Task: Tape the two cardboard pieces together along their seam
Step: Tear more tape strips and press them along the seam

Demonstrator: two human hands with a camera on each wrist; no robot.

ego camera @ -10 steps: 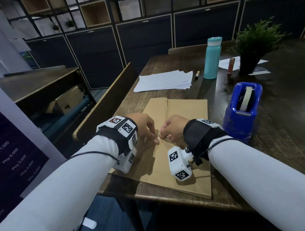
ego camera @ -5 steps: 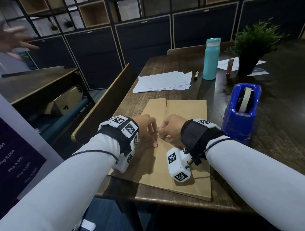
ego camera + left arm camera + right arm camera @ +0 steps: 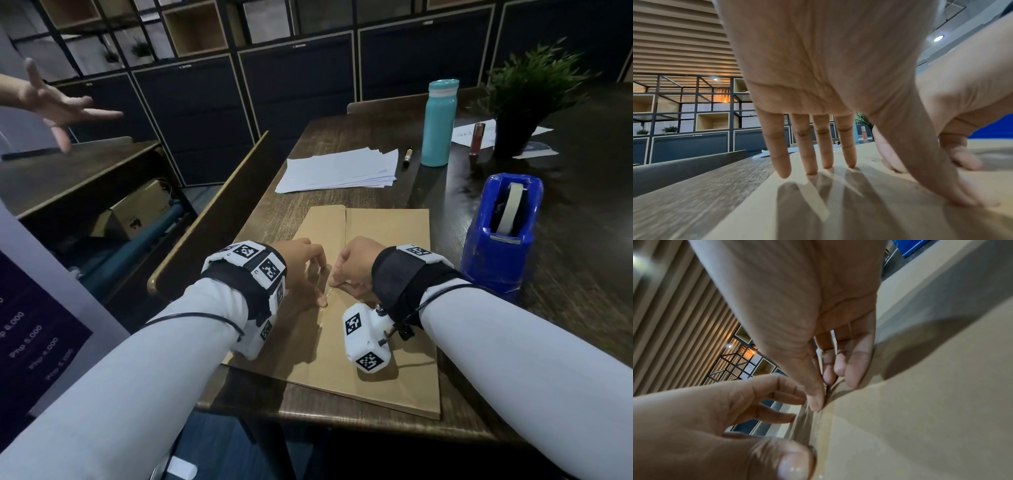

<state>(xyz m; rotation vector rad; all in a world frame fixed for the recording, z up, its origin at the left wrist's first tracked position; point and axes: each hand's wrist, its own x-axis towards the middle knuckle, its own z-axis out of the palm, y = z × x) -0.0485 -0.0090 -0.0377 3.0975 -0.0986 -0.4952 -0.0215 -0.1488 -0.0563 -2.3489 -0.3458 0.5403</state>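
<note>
Tape (image 3: 807,423) lies under both hands' fingers (image 3: 816,400).

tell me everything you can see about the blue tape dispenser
The blue tape dispenser stands upright on the dark wooden table, to the right of the cardboard pieces and apart from them. It looks like glossy plastic, a chunky body with an open slot on top holding a pale tape roll on edge. Nothing touches it; neither hand is on it.
</note>
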